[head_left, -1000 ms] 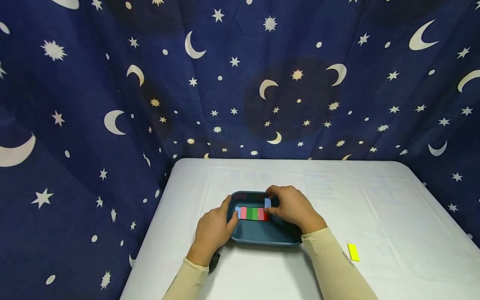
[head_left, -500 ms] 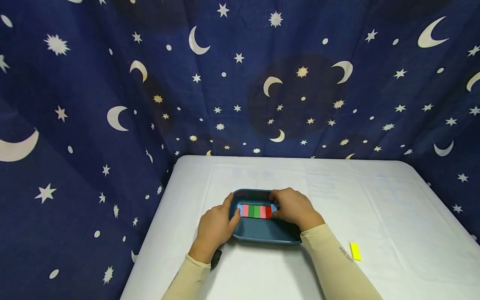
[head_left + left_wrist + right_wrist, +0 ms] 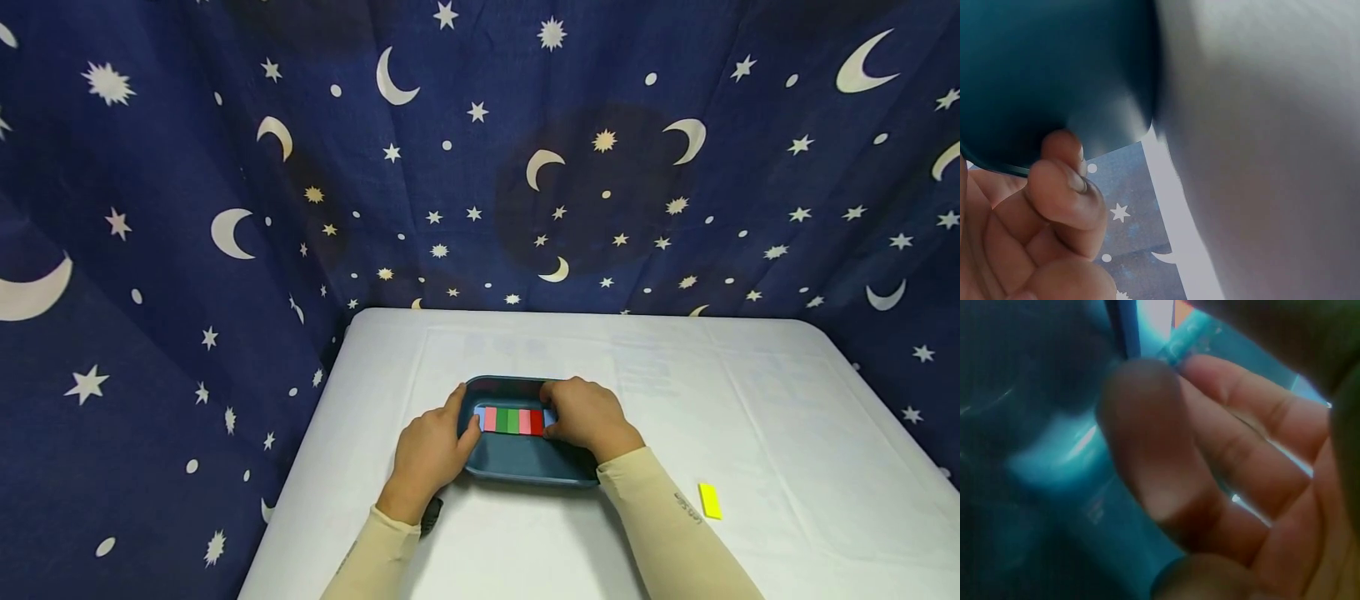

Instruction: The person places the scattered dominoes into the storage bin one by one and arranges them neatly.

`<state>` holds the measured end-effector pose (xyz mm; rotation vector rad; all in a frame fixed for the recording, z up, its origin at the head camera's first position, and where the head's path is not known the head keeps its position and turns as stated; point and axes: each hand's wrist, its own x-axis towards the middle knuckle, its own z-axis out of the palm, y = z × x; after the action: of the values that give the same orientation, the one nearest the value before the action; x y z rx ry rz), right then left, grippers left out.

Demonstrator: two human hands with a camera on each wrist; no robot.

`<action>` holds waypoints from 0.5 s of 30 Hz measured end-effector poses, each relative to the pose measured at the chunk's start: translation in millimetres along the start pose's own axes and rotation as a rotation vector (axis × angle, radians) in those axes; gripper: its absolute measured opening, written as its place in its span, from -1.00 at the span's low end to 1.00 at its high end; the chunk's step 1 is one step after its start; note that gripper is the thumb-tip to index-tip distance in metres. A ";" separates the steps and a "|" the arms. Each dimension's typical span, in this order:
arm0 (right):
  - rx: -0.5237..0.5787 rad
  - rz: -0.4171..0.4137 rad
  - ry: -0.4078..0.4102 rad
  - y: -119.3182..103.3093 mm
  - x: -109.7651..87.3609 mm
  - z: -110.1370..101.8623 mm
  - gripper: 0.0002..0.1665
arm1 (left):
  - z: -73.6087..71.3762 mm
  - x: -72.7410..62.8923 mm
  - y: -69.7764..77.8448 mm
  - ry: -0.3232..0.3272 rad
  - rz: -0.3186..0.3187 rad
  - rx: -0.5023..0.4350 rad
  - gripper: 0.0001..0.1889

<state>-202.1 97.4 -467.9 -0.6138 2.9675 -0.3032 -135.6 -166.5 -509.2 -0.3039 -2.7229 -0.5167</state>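
Observation:
A dark teal tray (image 3: 517, 458) stands on the table with a row of flat coloured blocks inside it. From the left, the row runs blue (image 3: 478, 417), pink, two greens (image 3: 507, 420), pink and red (image 3: 536, 422). At its right end sits another blue block (image 3: 550, 416), pinched by the thumb and fingers of my right hand (image 3: 588, 417), which partly cover it. My left hand (image 3: 427, 454) grips the tray's left side, its thumb inside near the first blue block. The left wrist view shows curled fingers (image 3: 1063, 194) against the tray's outside.
One yellow block (image 3: 709, 501) lies alone on the white table (image 3: 787, 417), right of my right forearm. A small black object (image 3: 431, 517) shows by my left wrist. A navy curtain (image 3: 465, 183) with moons and stars hangs behind the table and along both sides.
The right hand has brought the blue block, held raised near the red one a second ago, down into the row's right end. The left hand keeps its grip on the tray.

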 end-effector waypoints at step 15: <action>0.038 0.006 -0.017 -0.9 -0.2 -0.2 -0.40 | 2.1 -0.7 -2.2 0.003 0.005 0.002 -0.36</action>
<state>-201.6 96.7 -467.5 -0.6007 2.9390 -0.3515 -136.2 -167.8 -512.0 -0.3092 -2.7185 -0.5126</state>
